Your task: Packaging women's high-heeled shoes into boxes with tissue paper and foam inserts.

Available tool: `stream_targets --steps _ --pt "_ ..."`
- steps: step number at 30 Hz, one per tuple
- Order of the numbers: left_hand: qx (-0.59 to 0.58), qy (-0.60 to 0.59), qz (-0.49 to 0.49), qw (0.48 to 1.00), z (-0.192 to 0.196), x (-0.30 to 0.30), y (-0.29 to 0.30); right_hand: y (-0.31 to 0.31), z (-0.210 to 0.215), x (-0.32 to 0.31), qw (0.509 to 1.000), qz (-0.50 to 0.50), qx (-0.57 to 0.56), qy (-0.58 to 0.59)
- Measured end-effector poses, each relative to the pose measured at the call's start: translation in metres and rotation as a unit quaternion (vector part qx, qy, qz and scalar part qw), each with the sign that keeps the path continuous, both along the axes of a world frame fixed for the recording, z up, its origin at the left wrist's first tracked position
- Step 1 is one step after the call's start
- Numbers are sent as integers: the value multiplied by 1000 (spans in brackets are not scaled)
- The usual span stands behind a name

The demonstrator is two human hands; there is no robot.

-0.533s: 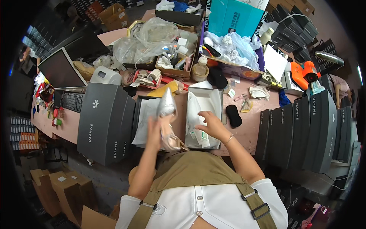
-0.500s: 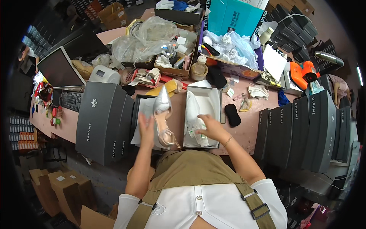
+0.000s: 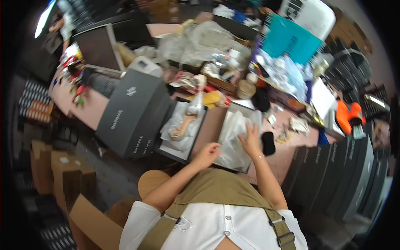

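Observation:
A silver pointed-toe high-heeled shoe with ankle strap lies on white tissue in the left dark grey shoe box tray. To its right, another grey box tray holds crumpled white tissue paper. My right hand rests over that tissue with its fingers spread, holding nothing. By the near left edge of the same tray is my left hand, its fingers loosely bent and somewhat blurred, with nothing visible between them. Whatever lies under the tissue is hidden.
A stack of dark shoe boxes stands left, and a row of upright boxes right. Behind are a yellow cloth, a jar, an open carton of plastic bags and a black oval object.
My left hand has let go of the shoe, now lying in the left tray, and moved right. Tissue now covers where small packets showed in the right tray. The view has tilted.

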State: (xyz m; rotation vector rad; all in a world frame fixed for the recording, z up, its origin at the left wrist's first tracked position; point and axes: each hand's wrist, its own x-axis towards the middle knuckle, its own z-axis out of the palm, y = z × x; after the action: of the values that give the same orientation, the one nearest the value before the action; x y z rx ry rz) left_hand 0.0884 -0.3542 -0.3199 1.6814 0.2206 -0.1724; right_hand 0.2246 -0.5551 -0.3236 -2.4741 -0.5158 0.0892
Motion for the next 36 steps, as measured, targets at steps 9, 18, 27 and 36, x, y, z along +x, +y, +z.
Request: stream_targets --steps 9,18,27,36 --pt "68 -66 31 995 30 -11 -44 -3 -65 -23 976 77 -16 205" --pt "147 -194 169 955 41 25 -64 -14 -3 -31 955 185 -89 212" --pt "-20 -24 165 986 80 71 -40 -28 34 -31 932 202 -185 239" --pt "-150 -105 359 915 77 29 -20 -32 83 -60 919 177 147 320"
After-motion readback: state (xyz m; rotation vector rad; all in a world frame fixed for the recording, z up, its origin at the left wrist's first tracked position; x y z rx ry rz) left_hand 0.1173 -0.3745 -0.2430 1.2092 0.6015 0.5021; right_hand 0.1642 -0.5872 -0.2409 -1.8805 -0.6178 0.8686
